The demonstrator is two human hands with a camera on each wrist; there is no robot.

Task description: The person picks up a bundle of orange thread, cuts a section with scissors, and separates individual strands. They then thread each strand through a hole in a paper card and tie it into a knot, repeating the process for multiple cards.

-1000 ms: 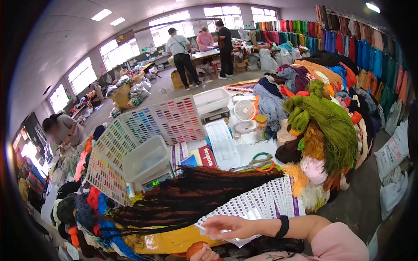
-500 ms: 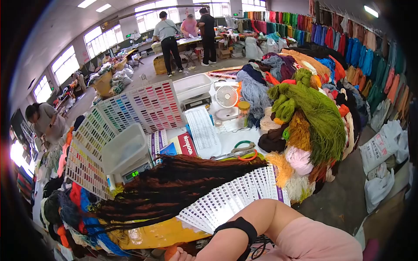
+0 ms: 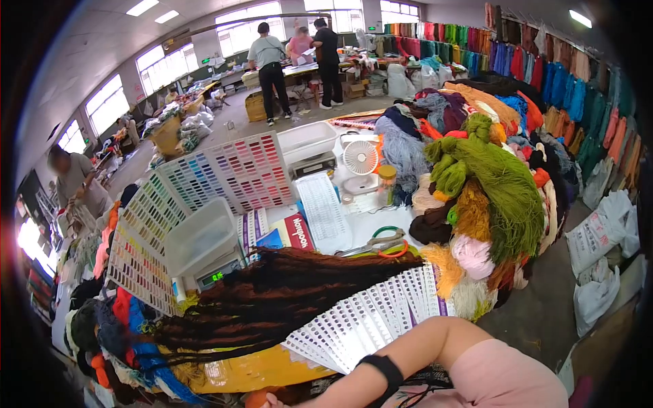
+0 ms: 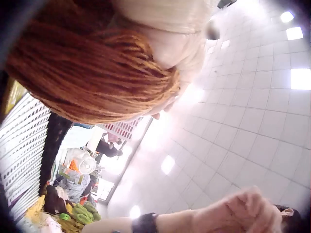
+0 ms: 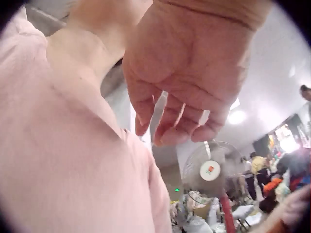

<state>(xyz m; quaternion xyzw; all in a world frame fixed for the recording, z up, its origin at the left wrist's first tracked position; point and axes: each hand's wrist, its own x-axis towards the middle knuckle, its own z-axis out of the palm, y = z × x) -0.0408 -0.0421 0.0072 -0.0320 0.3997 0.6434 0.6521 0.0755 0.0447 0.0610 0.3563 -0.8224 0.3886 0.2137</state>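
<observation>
A thick skein of rust-orange yarn (image 4: 92, 77) hangs in a loop from my left hand (image 4: 182, 51), which grips it. In the head view just that hand's fingers (image 3: 273, 401) show at the bottom edge, beside a bit of the orange yarn. My right arm, with a black wristband (image 3: 384, 372), is bent back toward my body. Its right hand (image 5: 187, 68) is raised close to my head, fingers loosely bent and holding nothing. Spread over the table before me are dark brown-black yarn (image 3: 272, 299) and fanned white shade cards (image 3: 367, 316).
Scissors (image 3: 377, 243), a notebook (image 3: 292, 231), a white fan (image 3: 360, 158) and a clear tub (image 3: 201, 234) on a scale stand on the table. A colour chart (image 3: 197, 183) rises at left. Heaped yarn (image 3: 496, 177) fills the right side. Several people work farther off.
My right hand has lifted from over the shade cards back toward my head, out of the head view. The left hand still holds the orange skein low. The head view has shifted slightly.
</observation>
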